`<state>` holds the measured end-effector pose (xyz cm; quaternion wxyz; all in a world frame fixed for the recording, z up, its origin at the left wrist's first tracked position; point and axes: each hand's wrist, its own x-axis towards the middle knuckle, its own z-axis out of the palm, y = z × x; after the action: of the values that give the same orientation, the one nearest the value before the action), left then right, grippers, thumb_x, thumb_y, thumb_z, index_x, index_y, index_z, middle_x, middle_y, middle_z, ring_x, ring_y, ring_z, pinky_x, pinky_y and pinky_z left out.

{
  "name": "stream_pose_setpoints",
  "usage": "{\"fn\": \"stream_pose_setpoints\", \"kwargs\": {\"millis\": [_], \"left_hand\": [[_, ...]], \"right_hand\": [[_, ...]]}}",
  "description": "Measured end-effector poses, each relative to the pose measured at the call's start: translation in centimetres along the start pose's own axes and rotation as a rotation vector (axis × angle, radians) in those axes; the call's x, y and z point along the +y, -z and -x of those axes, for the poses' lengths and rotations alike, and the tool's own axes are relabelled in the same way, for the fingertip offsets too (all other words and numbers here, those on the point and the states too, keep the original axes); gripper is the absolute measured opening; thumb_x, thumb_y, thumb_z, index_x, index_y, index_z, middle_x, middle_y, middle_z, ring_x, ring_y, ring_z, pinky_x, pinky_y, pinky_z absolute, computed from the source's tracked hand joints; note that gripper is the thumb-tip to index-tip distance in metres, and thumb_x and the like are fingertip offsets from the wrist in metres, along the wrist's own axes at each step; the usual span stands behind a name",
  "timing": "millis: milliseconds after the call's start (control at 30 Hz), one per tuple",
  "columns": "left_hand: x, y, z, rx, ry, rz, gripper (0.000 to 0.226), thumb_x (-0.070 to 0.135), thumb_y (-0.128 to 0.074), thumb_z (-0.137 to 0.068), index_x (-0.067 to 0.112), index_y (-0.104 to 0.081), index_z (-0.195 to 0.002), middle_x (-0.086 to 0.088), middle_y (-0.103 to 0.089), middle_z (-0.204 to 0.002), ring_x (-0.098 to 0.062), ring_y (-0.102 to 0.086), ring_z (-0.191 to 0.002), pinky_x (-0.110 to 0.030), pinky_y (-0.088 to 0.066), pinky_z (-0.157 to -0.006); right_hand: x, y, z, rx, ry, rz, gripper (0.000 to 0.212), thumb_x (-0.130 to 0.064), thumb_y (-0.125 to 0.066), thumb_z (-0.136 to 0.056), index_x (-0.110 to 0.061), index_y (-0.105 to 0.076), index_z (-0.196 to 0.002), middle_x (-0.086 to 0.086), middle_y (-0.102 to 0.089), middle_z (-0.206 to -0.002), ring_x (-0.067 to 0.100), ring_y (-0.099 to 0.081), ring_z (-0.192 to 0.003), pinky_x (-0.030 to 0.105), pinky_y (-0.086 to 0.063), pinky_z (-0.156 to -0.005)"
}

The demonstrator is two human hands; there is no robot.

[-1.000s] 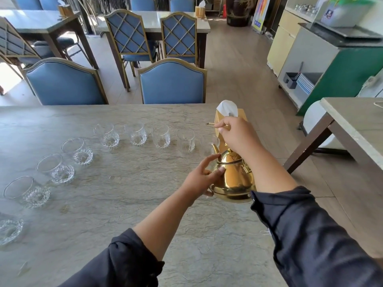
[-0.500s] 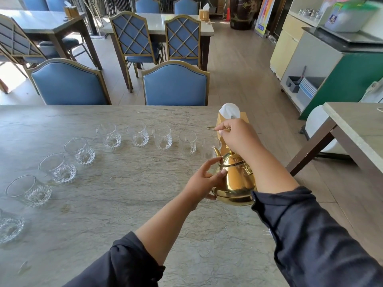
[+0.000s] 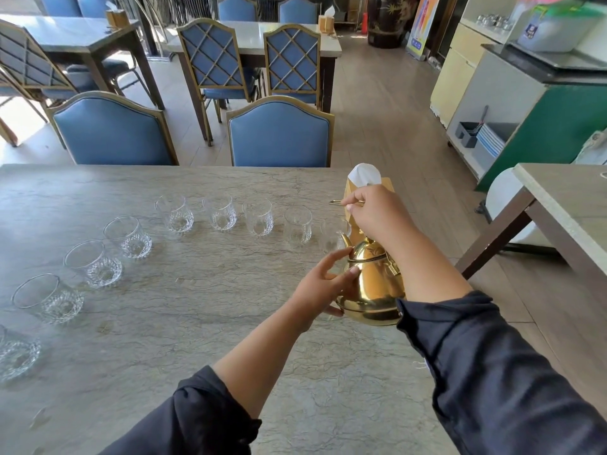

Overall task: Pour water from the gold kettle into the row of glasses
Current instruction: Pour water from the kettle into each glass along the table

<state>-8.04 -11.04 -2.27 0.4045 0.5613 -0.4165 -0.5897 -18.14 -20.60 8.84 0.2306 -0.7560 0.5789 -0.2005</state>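
Observation:
The gold kettle (image 3: 372, 284) hangs tilted just above the marble table (image 3: 184, 323) near its right edge. Its spout points at the rightmost glass (image 3: 333, 236). My right hand (image 3: 377, 213) grips the kettle's thin gold handle from above. My left hand (image 3: 323, 284) rests on the kettle's left side, fingers spread against the lid and belly. A curved row of several clear cut glasses runs leftward, from the glass (image 3: 297, 226) beside the spout to one (image 3: 47, 298) near the left edge. They look empty.
A wooden napkin holder (image 3: 364, 183) with white tissue stands right behind my right hand. Two blue chairs (image 3: 279, 133) are pushed against the table's far edge. Another table (image 3: 571, 208) stands to the right across a gap of floor.
The kettle and both hands have stayed almost still, and the kettle has tipped slightly more toward the rightmost glass. The view has shifted a little.

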Motion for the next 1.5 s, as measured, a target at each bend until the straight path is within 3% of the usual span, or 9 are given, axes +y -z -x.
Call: {"fn": "stream_pose_setpoints", "kwargs": {"millis": [67, 200, 433, 700, 800, 1033, 1200, 1367, 1500], "left_hand": [[0.0, -0.2, 0.1, 0.001, 0.004, 0.004, 0.053, 0.042, -0.067, -0.095, 0.045, -0.049, -0.145, 0.002, -0.079, -0.095, -0.011, -0.077, -0.084, -0.040, -0.065, -0.074], [0.1, -0.3, 0.5, -0.005, 0.011, -0.009, 0.052, 0.040, -0.065, -0.097, 0.043, -0.048, -0.146, 0.001, -0.078, -0.097, -0.008, -0.076, -0.081, -0.038, -0.065, -0.073], [0.8, 0.8, 0.9, -0.026, 0.011, -0.032, 0.050, 0.040, -0.065, -0.097, 0.045, -0.049, -0.144, -0.005, -0.076, -0.103, -0.014, -0.075, -0.085, -0.045, -0.065, -0.080], [0.7, 3.3, 1.1, -0.101, 0.037, -0.102, 0.049, 0.037, -0.064, -0.098, 0.044, -0.050, -0.144, -0.014, -0.076, -0.117, -0.028, -0.075, -0.105, -0.058, -0.060, -0.092], [0.3, 4.3, 1.1, -0.123, 0.036, -0.130, 0.046, 0.038, -0.066, -0.097, 0.047, -0.052, -0.140, -0.015, -0.075, -0.118, -0.030, -0.075, -0.107, -0.059, -0.059, -0.094], [0.4, 5.9, 0.9, -0.167, -0.010, -0.226, 0.049, 0.034, -0.066, -0.098, 0.046, -0.050, -0.142, -0.027, -0.063, -0.129, -0.036, -0.070, -0.112, -0.046, -0.059, -0.088], [0.1, 6.8, 1.1, -0.130, -0.059, -0.266, 0.049, 0.043, -0.067, -0.095, 0.059, -0.049, -0.137, -0.018, -0.060, -0.134, -0.036, -0.068, -0.114, -0.049, -0.056, -0.101], [-0.2, 8.3, 1.3, -0.098, -0.092, -0.185, 0.053, 0.073, -0.071, -0.067, 0.078, -0.051, -0.116, -0.022, -0.062, -0.141, -0.037, -0.064, -0.125, -0.057, -0.049, -0.109], [0.6, 9.7, 1.6, -0.072, -0.116, -0.136, 0.040, 0.055, -0.073, -0.084, 0.079, -0.053, -0.110, -0.013, -0.061, -0.144, -0.024, -0.077, -0.103, -0.051, -0.057, -0.102]], "right_hand": [[0.0, 0.1, 0.1, 0.005, 0.001, 0.008, 0.023, -0.020, -0.053, -0.096, -0.023, -0.070, -0.110, 0.014, -0.059, -0.130, 0.024, -0.059, -0.112, 0.029, -0.046, -0.077], [0.2, -0.1, 0.3, 0.006, 0.006, 0.022, 0.023, -0.021, -0.053, -0.096, -0.023, -0.070, -0.110, 0.011, -0.061, -0.126, 0.016, -0.055, -0.082, 0.025, -0.042, -0.068], [-0.8, -0.3, 0.4, 0.028, -0.029, 0.023, 0.023, -0.019, -0.052, -0.096, -0.022, -0.071, -0.109, 0.009, -0.068, -0.111, 0.017, -0.056, -0.081, 0.024, -0.039, -0.066], [-1.6, -1.8, 2.1, 0.152, -0.077, -0.010, 0.022, -0.021, -0.053, -0.095, -0.024, -0.071, -0.108, 0.006, -0.063, -0.127, 0.010, -0.055, -0.072, 0.018, -0.035, -0.051], [-1.9, -2.7, 3.4, 0.216, -0.117, -0.042, 0.022, -0.022, -0.052, -0.096, -0.024, -0.070, -0.110, 0.001, -0.070, -0.104, 0.002, -0.048, -0.059, 0.020, -0.034, -0.050], [-2.2, -4.2, 5.3, 0.339, -0.129, -0.127, 0.023, -0.021, -0.053, -0.095, -0.024, -0.068, -0.112, -0.002, -0.070, -0.096, -0.001, -0.039, -0.055, 0.018, -0.029, -0.048], [-3.1, -4.4, 5.9, 0.384, -0.102, -0.154, 0.023, -0.023, -0.054, -0.096, -0.026, -0.069, -0.113, -0.004, -0.072, -0.095, -0.001, -0.044, -0.050, 0.016, -0.030, -0.046], [-5.0, -4.2, 5.0, 0.367, -0.047, -0.157, 0.023, -0.023, -0.053, -0.096, -0.026, -0.068, -0.113, -0.004, -0.068, -0.085, 0.002, -0.046, -0.053, 0.019, -0.035, -0.047], [-6.5, -4.4, 3.6, 0.328, -0.013, -0.158, 0.023, -0.023, -0.053, -0.096, -0.023, -0.069, -0.113, -0.005, -0.064, -0.080, 0.005, -0.047, -0.053, 0.021, -0.038, -0.047]]}}
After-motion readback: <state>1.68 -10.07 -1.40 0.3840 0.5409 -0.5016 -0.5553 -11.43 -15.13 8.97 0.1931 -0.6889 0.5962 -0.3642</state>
